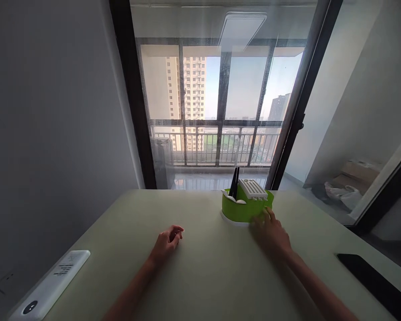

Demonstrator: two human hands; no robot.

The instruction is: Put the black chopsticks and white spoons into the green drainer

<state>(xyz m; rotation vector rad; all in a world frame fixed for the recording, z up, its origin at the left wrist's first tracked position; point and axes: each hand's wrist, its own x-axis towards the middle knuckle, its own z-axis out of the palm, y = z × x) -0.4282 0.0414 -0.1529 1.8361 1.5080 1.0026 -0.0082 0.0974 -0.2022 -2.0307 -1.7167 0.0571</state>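
Note:
A green holder [243, 209] with a white base stands toward the far edge of the table, right of the middle. Its top carries a white slotted block [253, 189], and two dark pointed pieces [234, 183] stick up at its left. Against the holder's front right side is my right hand [270, 229], partly smeared by motion; whether its fingers grip the holder cannot be made out. My left hand [169, 239] rests over the table to the left, apart from the holder. Its fingers curl toward the thumb, and a tiny pale spot shows at the fingertips.
The pale table [200, 276] carries a white device [53, 285] with a round dark button at the left edge and a flat black object [376, 281] at the right. Beyond the far edge rises a dark-framed glass door [130, 93].

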